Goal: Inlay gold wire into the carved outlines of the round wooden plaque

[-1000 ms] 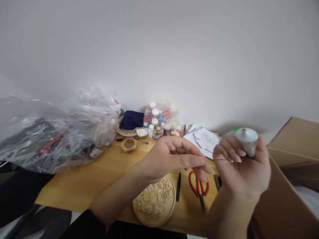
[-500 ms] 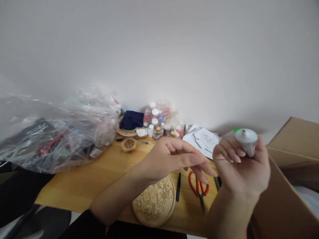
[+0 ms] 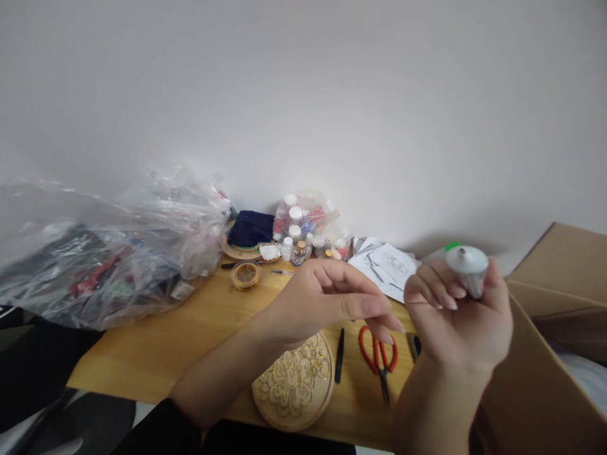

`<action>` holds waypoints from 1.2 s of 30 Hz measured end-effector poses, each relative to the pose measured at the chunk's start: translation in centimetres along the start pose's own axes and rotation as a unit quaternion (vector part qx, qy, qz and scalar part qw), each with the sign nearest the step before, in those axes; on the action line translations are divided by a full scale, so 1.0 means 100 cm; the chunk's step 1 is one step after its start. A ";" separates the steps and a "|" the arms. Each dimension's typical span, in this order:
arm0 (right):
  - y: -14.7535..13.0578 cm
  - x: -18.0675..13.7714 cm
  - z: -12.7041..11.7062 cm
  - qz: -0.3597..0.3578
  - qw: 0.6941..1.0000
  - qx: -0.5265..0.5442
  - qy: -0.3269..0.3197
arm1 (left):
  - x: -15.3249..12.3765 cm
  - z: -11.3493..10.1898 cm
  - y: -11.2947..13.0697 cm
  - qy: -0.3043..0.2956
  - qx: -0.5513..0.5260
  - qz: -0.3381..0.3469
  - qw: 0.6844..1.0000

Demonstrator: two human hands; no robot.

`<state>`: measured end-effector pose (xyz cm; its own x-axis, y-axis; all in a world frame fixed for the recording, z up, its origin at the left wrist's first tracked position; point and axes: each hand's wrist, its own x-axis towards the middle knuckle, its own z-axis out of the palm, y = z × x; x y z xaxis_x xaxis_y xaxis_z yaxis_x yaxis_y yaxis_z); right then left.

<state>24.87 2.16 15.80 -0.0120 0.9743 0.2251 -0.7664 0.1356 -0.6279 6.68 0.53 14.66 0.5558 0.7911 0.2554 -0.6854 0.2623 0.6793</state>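
On the right, my right hand [image 3: 455, 316] is raised palm-up, its fingers closed around a silvery tube [image 3: 471, 284] with a white shoulder and a small nozzle pointing up. Lettering on the tube cannot be read. My left hand [image 3: 346, 300] hovers over the middle of the table, fingers loosely stretched towards the right; nothing shows in them. Partly covered by my left forearm, a round wooden board [image 3: 294, 385] with a flower pattern in gold line lies near the front edge. Red-handled pliers [image 3: 378, 357] and a black slim tool [image 3: 339, 356] lie beside it.
Clear plastic bags [image 3: 142, 253] fill the left side of the wooden table [image 3: 190, 341]. Along the wall are a dark blue cloth [image 3: 251, 227], several small bottles [image 3: 298, 253], a spool [image 3: 246, 275] and papers with drawings [image 3: 389, 265]. An open cardboard box [image 3: 554, 278] stands at right.
My left hand has drawn slightly left, away from my right hand. The tube stays in my right hand, nearly still.
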 end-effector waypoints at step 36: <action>0.001 -0.001 -0.001 0.004 1.000 -0.002 0.018 | 0.001 0.000 0.000 0.098 0.050 0.005 0.994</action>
<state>24.85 2.12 15.65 0.0060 0.9811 0.1933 -0.7640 0.1292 -0.6321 6.77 0.63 14.72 0.4408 0.8880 0.1309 -0.6346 0.2052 0.7451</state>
